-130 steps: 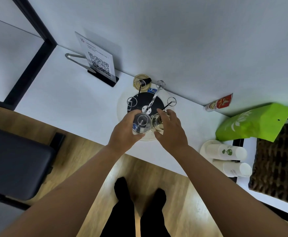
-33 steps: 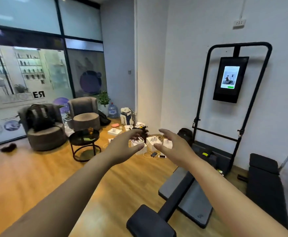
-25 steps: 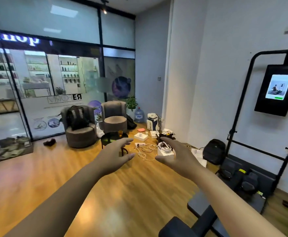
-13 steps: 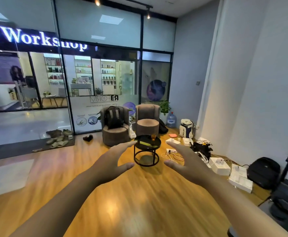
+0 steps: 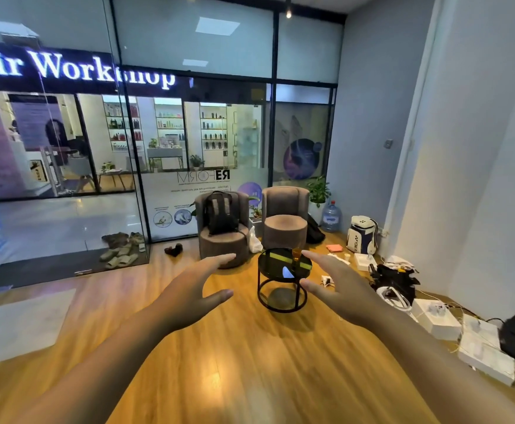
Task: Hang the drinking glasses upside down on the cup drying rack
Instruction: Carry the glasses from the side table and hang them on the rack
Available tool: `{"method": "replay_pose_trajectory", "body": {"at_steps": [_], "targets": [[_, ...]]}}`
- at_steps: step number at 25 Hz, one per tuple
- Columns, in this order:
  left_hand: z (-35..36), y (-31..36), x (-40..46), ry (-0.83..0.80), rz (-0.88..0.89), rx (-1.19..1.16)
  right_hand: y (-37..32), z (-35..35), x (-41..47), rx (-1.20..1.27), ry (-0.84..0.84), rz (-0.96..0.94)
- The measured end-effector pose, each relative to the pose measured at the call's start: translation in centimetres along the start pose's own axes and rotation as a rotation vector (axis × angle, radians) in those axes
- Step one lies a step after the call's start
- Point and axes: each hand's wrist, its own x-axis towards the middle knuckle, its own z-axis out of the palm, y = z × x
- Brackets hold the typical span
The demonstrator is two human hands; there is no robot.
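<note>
Both hands, left [image 5: 193,289] and right [image 5: 338,289], held out flat, holding nothing.

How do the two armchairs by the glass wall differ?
The left armchair has a black backpack standing on its seat; the right armchair has a bare seat. The right armchair has a potted plant beside it, the left none. Both are round, brownish tub chairs standing behind the small black table.

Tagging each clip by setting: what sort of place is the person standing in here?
Probably a shopfront studio or lounge in a mall-like building. A glass wall faces a shop with a lit sign; two armchairs and a round table stand on wood flooring. Both hands are empty.
</note>
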Motion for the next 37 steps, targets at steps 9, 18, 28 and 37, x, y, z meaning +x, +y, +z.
{"method": "replay_pose_trajectory", "body": {"at_steps": [9, 18, 28, 37], "targets": [[1.7, -7.1, 13.9, 0.048, 0.004, 0.01, 5.2, 2.3, 15.0, 0.0, -0.028, -0.008], [3.0, -19.5, 26.8, -0.007, 0.07, -0.09, 8.0, 8.6, 28.8, -0.058, -0.012, 0.062], [7.2, -32.3, 39.8, -0.182, 0.127, -0.171, 11.9, 16.0, 42.2, -0.093, 0.039, 0.226], [15.2, -37.6, 55.7, -0.269, 0.124, -0.177, 23.1, 18.7, 54.7, -0.062, 0.086, 0.28]]}}
